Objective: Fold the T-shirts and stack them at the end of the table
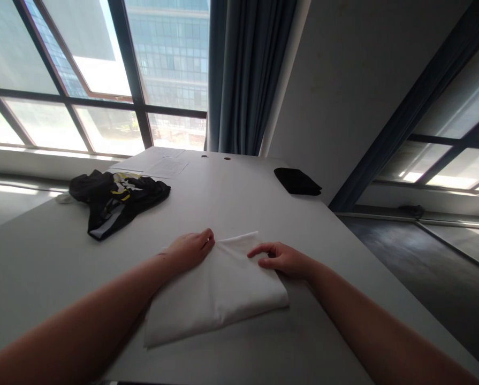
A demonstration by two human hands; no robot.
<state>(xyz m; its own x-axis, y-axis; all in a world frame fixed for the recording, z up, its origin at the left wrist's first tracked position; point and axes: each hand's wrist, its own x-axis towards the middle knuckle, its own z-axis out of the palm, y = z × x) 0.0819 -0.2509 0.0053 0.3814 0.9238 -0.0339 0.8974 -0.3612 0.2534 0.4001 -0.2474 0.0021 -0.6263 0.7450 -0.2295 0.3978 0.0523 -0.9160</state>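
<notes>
A folded white cloth (223, 291) lies on the table in front of me, with a crease running down its middle. At its far left corner, my left hand (191, 248) is closed with the fingers curled on the fabric's edge. My right hand (281, 259) rests at the right side of the cloth, thumb and forefinger apart, fingertips over the fabric. Its other fingers are mostly hidden beneath the hand.
The white table (207, 203) also bears a crumpled black garment (122, 195) with yellow and white parts at left, a folded black cloth (297, 182) at far right, and paper sheets (167, 166) at the back. Windows and a blue curtain (247, 75) stand beyond.
</notes>
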